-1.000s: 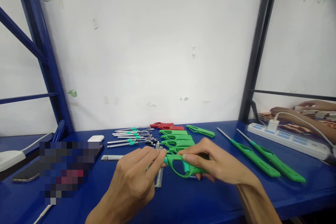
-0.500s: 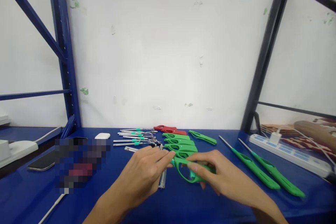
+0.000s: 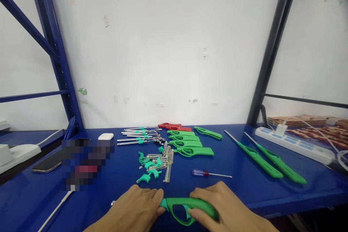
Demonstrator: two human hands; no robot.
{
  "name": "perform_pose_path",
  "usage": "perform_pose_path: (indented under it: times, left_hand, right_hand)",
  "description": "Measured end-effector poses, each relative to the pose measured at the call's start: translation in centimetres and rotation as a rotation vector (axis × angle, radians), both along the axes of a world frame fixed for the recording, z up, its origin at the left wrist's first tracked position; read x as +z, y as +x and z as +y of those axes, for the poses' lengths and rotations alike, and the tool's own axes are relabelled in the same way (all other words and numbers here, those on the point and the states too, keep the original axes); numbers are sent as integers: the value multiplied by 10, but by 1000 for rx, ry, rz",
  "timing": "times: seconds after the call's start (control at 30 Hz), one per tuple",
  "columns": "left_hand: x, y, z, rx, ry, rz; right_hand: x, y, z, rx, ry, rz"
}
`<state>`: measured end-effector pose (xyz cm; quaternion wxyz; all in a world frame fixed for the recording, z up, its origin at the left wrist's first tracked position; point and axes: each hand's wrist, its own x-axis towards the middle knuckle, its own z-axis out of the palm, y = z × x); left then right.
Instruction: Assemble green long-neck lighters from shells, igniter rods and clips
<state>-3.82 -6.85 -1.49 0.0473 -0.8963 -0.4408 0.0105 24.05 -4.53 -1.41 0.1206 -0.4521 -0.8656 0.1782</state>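
A green long-nosed lighter (image 3: 201, 203) is held low at the table's near edge, lying sideways between both hands. My left hand (image 3: 138, 206) is closed over its metal tube by the teal collar; a bit of shiny tip shows past the knuckles. My right hand (image 3: 220, 206) wraps the green handle, thumb near the teal trigger (image 3: 187, 211). Beyond the hands lie a purple-handled screwdriver (image 3: 199, 173), loose teal triggers (image 3: 144, 178) and clear fuel tubes (image 3: 168, 168).
Green lighter shells (image 3: 194, 151) and red ones (image 3: 174, 127) lie at the back middle. Metal tubes with wires (image 3: 136, 141) are left of them. Two whole green lighters (image 3: 262, 161) and a power strip (image 3: 296, 145) are right. A phone (image 3: 49, 161) and white case (image 3: 106, 136) sit left.
Both hands have come closer to me, bringing the lighter down to the near edge. The screwdriver, teal triggers and clear tubes now show uncovered. The view has shifted slightly.
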Motion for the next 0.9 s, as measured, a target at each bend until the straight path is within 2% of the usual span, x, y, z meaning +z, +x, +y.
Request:
perform_pose_path:
  times: [0.2, 0.5, 0.7, 0.9]
  left_hand:
    - [-8, 13, 12, 36, -42, 101]
    - [-5, 22, 12, 83, -109, 177]
    - [4, 14, 24, 19, -124, 107]
    - [9, 7, 25, -19, -108, 70]
  right_hand:
    - [1, -1, 12, 5, -99, 79]
    - [-17, 3, 16, -11, -122, 217]
    - [-12, 0, 11, -6, -69, 180]
    - [-11, -3, 5, 35, 10, 132]
